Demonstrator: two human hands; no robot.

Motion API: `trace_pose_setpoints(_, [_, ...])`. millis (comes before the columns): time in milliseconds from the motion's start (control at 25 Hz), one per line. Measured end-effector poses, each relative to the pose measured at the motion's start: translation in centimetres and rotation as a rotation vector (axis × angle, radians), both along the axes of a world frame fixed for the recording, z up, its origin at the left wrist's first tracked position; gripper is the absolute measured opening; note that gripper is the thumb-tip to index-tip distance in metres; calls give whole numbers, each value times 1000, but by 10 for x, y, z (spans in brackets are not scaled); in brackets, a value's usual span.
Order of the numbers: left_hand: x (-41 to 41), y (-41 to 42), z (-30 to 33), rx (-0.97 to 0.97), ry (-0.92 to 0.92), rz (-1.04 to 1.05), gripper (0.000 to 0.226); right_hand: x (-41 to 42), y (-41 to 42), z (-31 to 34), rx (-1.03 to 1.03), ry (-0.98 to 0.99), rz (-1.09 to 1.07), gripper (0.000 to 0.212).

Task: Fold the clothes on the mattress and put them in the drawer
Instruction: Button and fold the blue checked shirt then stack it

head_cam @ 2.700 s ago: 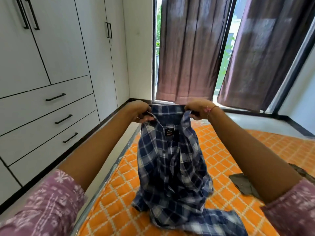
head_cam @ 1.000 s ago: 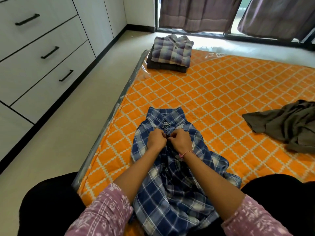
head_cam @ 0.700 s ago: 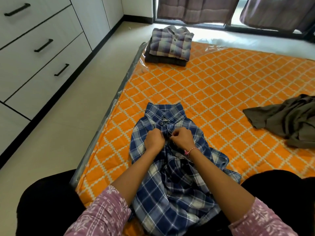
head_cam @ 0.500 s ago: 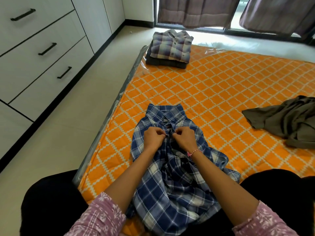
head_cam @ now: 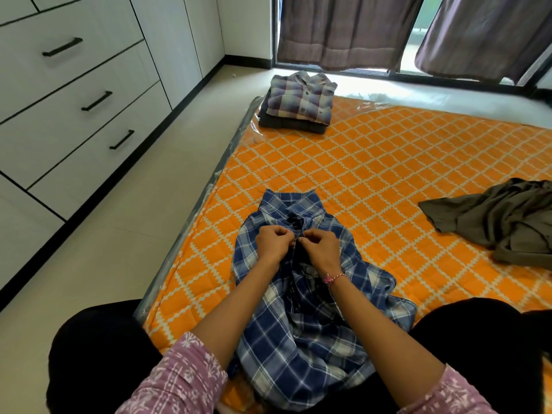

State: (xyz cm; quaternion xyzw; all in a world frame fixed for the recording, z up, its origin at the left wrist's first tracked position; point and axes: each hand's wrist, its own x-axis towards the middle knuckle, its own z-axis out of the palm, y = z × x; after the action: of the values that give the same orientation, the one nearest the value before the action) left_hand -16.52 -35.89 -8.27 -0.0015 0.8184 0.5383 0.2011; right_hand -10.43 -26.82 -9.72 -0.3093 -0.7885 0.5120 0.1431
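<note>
Two garments sit folded in a stack (head_cam: pixel 300 103) at the far left corner of the mattress (head_cam: pixel 388 162): a pale plaid shirt on top, something dark under it. One blue plaid shirt (head_cam: pixel 295 333) is in work, lying face up right in front of the person, collar pointing away, lower half bunched toward the lap. One olive garment (head_cam: pixel 504 219) lies crumpled at the right edge, well apart, not folded. Drawers (head_cam: pixel 74 94) in the white unit on the left are all closed, so nothing looks stowed yet. My read: roughly halfway through folding, drawer step not started. Current step looks like fastening a button just below the collar before folding. Left hand (head_cam: pixel 273 243) and right hand (head_cam: pixel 321 249) meet at the placket, knuckles up, fingers curled, each pinching an edge of the shirt front; fingertips nearly touching at the button. Both forearms come in from the bottom, converging over the shirt. Thread bracelet on the right wrist.
</note>
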Motion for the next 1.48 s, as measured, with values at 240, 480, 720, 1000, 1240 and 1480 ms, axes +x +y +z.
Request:
trace_pose_setpoints(240, [2, 0, -2, -48, 93, -6, 13, -2, 9, 2, -120, -35, 82, 22])
trace_pose_setpoints(480, [-5, 5, 7, 92, 38, -28, 6, -9, 24, 19, -30, -47, 162, 11])
trace_pose_setpoints(720, [-6, 12, 12, 171, -24, 32, 9, -20, 26, 24, 250, -45, 190, 9])
trace_pose_setpoints(1000, [-11, 26, 17, 24, -57, 96, 16, -18, 22, 22, 360, -44, 162, 9])
trace_pose_setpoints(1240, [-18, 20, 22, 115, 94, -91, 15, -22, 33, 42, -403, -5, 47, 23])
trace_pose_setpoints(1480, [-20, 7, 23, -263, 252, -464, 37, -38, 45, 52, -668, -70, 2, 26])
